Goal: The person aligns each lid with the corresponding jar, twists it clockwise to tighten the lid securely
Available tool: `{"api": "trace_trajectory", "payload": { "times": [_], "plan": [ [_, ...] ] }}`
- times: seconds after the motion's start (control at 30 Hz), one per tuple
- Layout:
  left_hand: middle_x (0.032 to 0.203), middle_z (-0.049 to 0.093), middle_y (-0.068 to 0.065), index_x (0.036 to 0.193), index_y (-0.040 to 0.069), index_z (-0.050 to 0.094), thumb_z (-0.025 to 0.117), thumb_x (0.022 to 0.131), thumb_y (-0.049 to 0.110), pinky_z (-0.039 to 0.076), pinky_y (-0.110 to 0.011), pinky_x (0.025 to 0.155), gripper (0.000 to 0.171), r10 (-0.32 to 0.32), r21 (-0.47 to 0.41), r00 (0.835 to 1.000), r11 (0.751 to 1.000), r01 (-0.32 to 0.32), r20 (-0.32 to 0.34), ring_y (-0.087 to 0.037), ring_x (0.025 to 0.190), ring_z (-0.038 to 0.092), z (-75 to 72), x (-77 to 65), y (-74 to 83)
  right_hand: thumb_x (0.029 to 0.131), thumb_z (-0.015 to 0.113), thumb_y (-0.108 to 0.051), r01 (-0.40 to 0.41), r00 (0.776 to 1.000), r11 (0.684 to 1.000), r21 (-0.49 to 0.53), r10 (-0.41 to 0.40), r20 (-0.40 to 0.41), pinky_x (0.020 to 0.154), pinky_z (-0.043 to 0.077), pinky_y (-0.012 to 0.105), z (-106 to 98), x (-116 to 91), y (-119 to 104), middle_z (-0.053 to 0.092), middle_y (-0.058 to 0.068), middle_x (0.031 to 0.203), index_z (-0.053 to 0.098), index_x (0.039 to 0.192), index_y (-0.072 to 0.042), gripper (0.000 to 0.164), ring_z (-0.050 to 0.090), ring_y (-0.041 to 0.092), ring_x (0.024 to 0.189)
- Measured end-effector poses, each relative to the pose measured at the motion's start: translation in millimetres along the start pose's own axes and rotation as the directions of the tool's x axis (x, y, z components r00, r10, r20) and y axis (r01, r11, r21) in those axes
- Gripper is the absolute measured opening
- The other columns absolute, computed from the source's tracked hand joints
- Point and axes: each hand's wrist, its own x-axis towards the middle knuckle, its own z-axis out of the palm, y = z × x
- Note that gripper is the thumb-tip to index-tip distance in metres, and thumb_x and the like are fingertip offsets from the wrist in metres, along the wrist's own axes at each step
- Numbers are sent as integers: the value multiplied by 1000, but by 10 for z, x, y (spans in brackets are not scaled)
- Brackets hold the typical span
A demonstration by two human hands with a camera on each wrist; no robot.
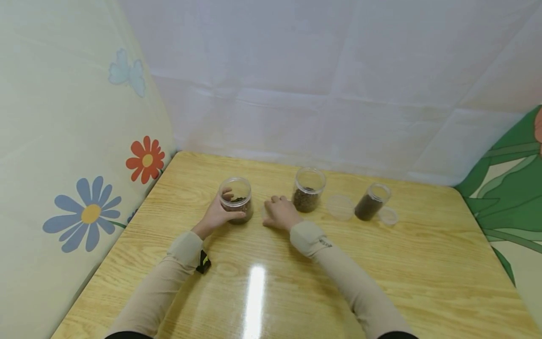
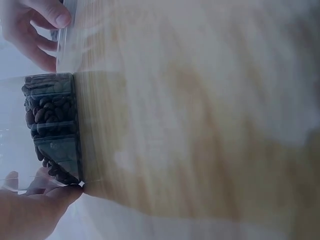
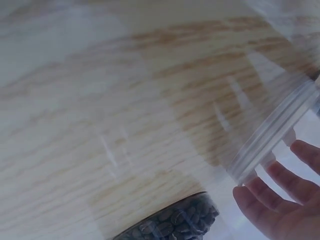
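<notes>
My left hand (image 1: pixel 217 214) grips a clear round jar (image 1: pixel 246 215) from its left side, thumb across the front and fingers behind. The jar is uncapped and partly filled with dark beans (image 2: pixel 50 110); its base is on the table. Just right of it, my right hand (image 1: pixel 282 214) holds a clear round lid (image 3: pixel 275 132) by the rim, palm down, close over the wood. Most of the lid is hidden under that hand in the head view. In the right wrist view the fingertips (image 3: pixel 242 192) are right at the lid's edge.
Behind my right hand stands a second open jar (image 1: pixel 306 198) of dark granules. A clear lid (image 1: pixel 340 207) lies beside it. Farther right are a narrower jar (image 1: pixel 369 205) with dark contents and a small lid (image 1: pixel 388 216). A flowered sheet (image 1: pixel 76 141) borders the wooden table (image 1: pixel 423 263) at left.
</notes>
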Motion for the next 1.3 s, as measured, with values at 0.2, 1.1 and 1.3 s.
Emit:
{"api": "trace_trajectory", "payload": {
  "times": [0.2,1.1,1.3],
  "plan": [
    [134,35,-25,136,4,23,81,67,12,24,-48,104,91,6,14,1000,1000,-6,3,-36,125,32,22,-37,10,78,68,-44,25,999,1000,5,-25,-20,88,43,43,-10,-43,-2,51,18,121,52,125,-3,64,48,34,107],
    [133,36,-26,135,-1,25,80,65,6,23,-48,104,89,15,-3,999,1000,-15,42,-37,126,32,89,-134,42,76,69,-44,30,999,1000,-6,-30,-25,88,43,42,19,-214,-8,52,16,119,53,124,-5,64,49,33,105],
    [134,36,-25,136,1,23,81,66,8,24,-50,103,91,21,7,999,1000,-22,50,-36,125,31,84,-128,17,75,70,-44,42,998,999,-25,-43,-45,84,45,40,32,-257,-2,54,15,114,54,121,-5,63,51,32,100]
  ]
}}
